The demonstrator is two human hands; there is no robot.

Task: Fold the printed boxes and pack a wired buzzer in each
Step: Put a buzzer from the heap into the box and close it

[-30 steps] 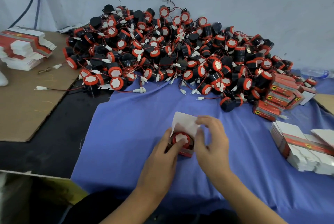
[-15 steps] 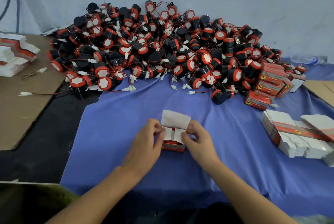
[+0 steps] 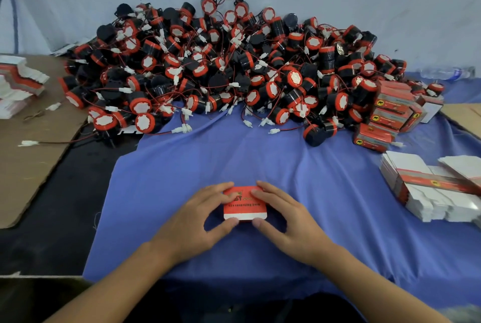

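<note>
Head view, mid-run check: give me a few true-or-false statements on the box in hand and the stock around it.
1. The left hand and right hand both hold the printed box. True.
2. The box's top flap stands open. False: it is closed, red face up.
3. The buzzer pile lies beyond the box. True.
4. Finished boxes sit left of the pile. False: the packed boxes are at its right end.

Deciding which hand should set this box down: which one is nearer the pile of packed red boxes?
Right. The right hand grips the red box at its right edge, the side toward the pile of packed boxes. The left hand grips its left edge, farther off.
</note>
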